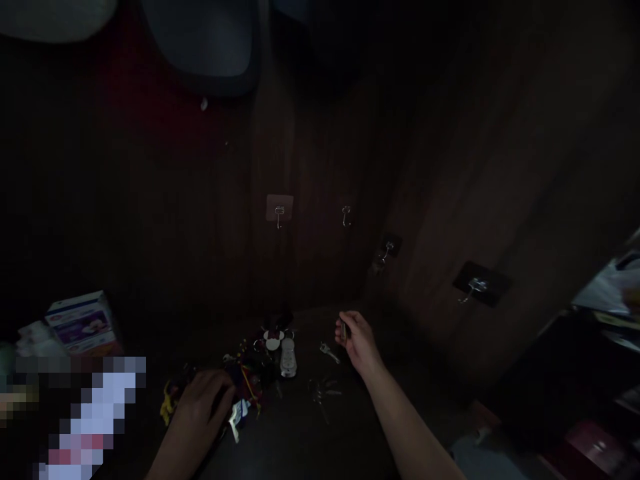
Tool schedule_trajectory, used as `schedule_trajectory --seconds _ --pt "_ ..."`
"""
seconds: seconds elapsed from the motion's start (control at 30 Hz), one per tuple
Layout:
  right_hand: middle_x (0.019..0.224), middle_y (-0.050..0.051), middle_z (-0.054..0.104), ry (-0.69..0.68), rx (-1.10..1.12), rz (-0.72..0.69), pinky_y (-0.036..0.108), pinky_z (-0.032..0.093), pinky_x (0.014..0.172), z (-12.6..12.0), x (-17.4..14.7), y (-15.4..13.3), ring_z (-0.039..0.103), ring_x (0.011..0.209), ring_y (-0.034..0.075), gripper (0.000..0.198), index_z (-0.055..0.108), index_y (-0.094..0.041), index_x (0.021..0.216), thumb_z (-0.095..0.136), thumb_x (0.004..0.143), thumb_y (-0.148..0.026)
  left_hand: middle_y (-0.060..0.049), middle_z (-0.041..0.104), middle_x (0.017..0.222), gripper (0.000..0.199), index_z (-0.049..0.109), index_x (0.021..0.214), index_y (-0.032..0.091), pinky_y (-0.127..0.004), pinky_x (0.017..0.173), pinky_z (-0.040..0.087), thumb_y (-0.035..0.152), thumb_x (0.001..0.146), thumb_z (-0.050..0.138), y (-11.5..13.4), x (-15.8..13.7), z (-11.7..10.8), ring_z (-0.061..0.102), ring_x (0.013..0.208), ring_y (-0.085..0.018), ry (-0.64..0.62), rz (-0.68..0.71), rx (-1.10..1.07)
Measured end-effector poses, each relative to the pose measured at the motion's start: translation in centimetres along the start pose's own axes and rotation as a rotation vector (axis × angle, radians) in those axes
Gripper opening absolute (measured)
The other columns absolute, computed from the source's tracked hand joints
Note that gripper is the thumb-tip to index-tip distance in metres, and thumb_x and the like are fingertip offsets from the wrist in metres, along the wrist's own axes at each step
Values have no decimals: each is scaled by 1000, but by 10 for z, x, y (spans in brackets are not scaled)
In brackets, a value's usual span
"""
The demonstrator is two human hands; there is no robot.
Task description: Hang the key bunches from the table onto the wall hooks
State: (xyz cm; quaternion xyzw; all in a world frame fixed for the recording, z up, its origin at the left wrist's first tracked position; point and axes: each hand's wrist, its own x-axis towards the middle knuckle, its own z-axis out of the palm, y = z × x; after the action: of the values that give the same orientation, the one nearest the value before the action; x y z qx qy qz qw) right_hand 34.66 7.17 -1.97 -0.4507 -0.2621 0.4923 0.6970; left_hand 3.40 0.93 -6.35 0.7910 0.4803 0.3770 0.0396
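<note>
"Brown wood, dim light: counter [280, 447] below, wall [310, 267] behind. Where are the hands?"

"Right hand [355, 340] right of centre, near the wall, fingertips closed on a small object [343, 329]; too dark to name. Left hand [203, 400] low on the left, over a key cluster [247, 383]. Fingers curled; cannot tell whether it grips anything or only rests."

"How does the small object point?"

"Visible edge runs near upright in this view, along the fingertips."

"Nearest things to that hand?"

"Loose key [329, 352], down and left, just beside it, not touching. Long axis slants: head upper left, blade lower right, towards the wrist. Below that a key ring [320, 392], blades fanned right and down. Both nearer the right hand than the left."

"Between the hands?"

"Pale remote fob [288, 358], long axis running away from the wearer; white charm [273, 339] by its far end. Right hand well apart from both."

"And up the wall?"

"Bare-looking hook [347, 215] almost straight above the right hand. Black-backed hook [389, 250] up and to the right, a little closer in this view. Right hand is the nearer one to either; left is well apart."
</note>
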Motion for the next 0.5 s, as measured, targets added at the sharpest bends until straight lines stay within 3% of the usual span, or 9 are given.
schedule_trajectory --seconds 0.13,0.33,0.5 --pt "48 -8 53 104 42 12 12 23 30 -12 13 5 41 33 4 29 48 -21 67 73 58 -30 -5 68 83 22 63 80 24 -31 70 52 37 87 46 -6 0 2 64 79 -21 25 28 -5" --pt "53 -3 61 171 128 -17 18 40 37 -27 28 -2 51 41 7 19 46 -21 64 65 61 -22 -3 69 83 20 64 80 26 -29 69 54 38 85 49 -14 -1 4 65 79 -21 20 22 6" --pt "58 -5 62 194 158 -107 16 38 37 -29 42 -24 53 44 7 17 51 -22 69 66 61 -20 -2 69 87 18 65 82 27 -29 72 55 37 84 50 -16 -2 5 65 83 -21 -7 -4 -2"
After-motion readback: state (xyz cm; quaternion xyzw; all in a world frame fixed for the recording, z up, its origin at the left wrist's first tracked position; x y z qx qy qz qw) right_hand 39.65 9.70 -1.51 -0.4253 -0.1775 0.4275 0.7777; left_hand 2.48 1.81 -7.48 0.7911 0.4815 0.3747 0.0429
